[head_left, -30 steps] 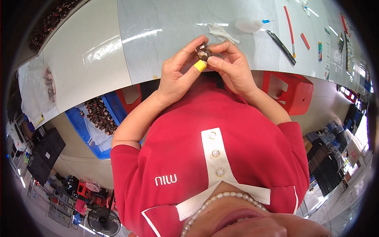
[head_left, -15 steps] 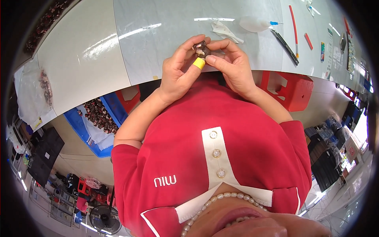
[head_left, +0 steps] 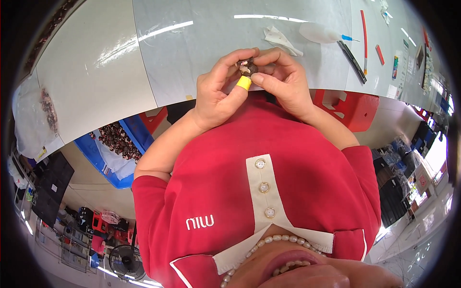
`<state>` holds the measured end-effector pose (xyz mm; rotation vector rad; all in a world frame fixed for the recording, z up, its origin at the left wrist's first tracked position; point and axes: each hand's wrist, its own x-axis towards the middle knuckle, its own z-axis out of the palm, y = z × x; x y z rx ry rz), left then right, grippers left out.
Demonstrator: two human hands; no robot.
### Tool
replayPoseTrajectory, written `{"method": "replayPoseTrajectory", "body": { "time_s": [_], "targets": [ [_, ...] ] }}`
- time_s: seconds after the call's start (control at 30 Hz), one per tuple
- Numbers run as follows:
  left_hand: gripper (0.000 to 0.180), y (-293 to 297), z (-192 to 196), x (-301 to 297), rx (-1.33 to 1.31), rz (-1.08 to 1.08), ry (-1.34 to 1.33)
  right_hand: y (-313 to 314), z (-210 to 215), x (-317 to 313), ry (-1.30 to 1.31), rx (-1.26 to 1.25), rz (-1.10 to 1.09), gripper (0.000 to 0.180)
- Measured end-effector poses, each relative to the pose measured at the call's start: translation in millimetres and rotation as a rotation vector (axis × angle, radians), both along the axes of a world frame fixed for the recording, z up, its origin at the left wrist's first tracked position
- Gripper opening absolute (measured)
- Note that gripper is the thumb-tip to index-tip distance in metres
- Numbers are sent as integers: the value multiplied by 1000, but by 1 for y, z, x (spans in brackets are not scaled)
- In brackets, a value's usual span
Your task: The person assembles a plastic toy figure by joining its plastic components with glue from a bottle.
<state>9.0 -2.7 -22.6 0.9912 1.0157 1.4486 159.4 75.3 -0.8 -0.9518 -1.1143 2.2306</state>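
Observation:
A small dark brown figurine with pale pink and cream patches is pinched between my two hands, just over the table's near edge. My left hand grips it from the left, with yellow tape wrapped round the thumb tip. From the other side my right hand holds it between thumb and curled fingers. Fingertips cover part of its outline, so its exact shape is hard to make out.
Beyond my hands lie a crumpled white tissue, a white squeeze bottle with a blue needle tip, a black pen-like tool and a red-handled brush. A blue crate of similar dark pieces stands lower left; a red stool is at right.
The figurine has turned slightly between my fingers, and both hands keep their hold. The whole view has shifted a little.

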Motion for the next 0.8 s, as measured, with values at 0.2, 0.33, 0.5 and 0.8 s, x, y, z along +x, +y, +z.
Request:
{"method": "replayPoseTrajectory", "body": {
  "time_s": [0.2, 0.33, 0.5, 0.8],
  "targets": [
    [46, -1, -2, 2, -16, 57, 114, -1, -1, -3, -8, 4, -40, 15],
    [46, -1, -3, 4, -15, 94, 147, 0, 0, -4, -35, -27, -36, 16],
    [46, 1, -3, 5, 13, 112, 92, -2, 0, -3, -52, -31, -54, 18],
    [44, -1, -4, 3, 5, 87, 109, -1, -3, -2, -95, -19, -50, 20]
  ]
}}
